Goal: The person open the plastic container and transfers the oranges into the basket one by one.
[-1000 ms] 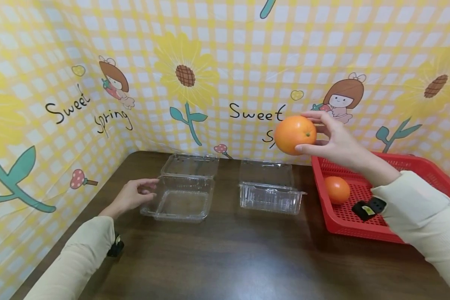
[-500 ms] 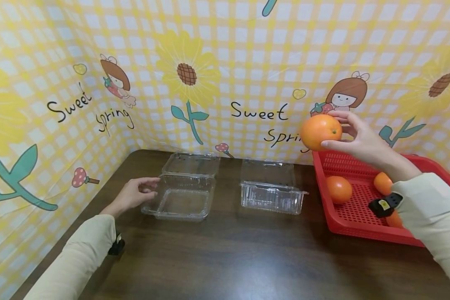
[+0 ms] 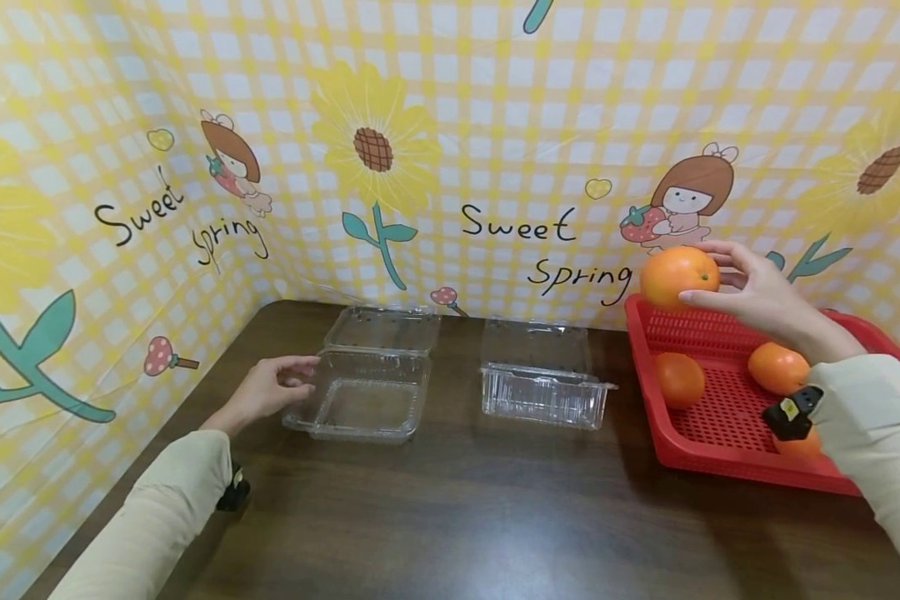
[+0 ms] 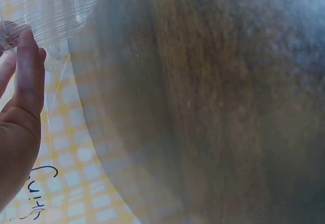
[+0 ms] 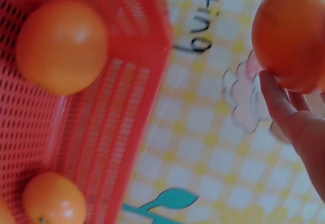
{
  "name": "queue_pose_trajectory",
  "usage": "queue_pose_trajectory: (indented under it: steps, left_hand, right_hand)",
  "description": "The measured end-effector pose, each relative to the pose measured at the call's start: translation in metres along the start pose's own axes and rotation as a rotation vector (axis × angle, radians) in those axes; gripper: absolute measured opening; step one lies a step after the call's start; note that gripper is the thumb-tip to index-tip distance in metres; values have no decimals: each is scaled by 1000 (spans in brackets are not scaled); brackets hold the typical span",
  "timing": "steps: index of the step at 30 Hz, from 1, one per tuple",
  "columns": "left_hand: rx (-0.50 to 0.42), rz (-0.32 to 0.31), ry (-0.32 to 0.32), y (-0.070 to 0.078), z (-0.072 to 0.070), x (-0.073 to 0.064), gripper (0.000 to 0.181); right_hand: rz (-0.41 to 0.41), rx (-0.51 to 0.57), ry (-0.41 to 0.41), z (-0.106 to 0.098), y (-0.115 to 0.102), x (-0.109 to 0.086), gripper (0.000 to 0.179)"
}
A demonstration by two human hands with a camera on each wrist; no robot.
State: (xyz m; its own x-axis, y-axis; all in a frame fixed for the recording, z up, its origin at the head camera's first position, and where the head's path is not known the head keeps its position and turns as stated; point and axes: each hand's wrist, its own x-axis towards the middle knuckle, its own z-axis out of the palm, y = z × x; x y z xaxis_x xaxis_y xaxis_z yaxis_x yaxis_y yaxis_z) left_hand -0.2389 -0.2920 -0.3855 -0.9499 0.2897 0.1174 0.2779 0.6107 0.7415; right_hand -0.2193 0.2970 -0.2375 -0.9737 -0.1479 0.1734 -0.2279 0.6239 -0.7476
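My right hand (image 3: 761, 292) grips an orange (image 3: 678, 277) above the left back part of a red plastic basket (image 3: 660, 446). In the right wrist view the held orange (image 5: 289, 38) sits against the fingers, clear of the basket rim. Several more oranges lie in the basket, one orange (image 3: 678, 381) near its left wall and another orange (image 3: 777, 367) further right. My left hand (image 3: 266, 387) is at the left side of a clear plastic clamshell box (image 3: 367, 432), its fingers loosely bent. In the left wrist view the fingertips (image 4: 26, 38) appear to touch the clear plastic.
A second clear clamshell box (image 3: 543, 400) stands between the first box and the basket, its lid raised at the back. All stand on a dark wooden table (image 3: 420, 517). A yellow checked cloth (image 3: 487, 125) hangs behind and to the left.
My right hand has moved right with the orange, from beside the basket to above it, then slightly down. More oranges in the basket have come into sight. The left hand stays in place.
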Motion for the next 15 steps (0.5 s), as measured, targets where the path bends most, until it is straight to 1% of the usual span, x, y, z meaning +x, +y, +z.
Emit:
queue_pose_trajectory:
  steps: [6, 11, 15]
  left_hand:
    - [-3, -2, -2, 1, 0, 0, 44]
    - [-1, 1, -3, 0, 0, 0, 45]
    - [-2, 0, -4, 0, 0, 0, 45]
  right_hand:
    - [67, -25, 7, -10, 20, 0, 65]
    - [123, -45, 5, -14, 33, 1, 70]
    - [147, -25, 6, -15, 44, 2, 71]
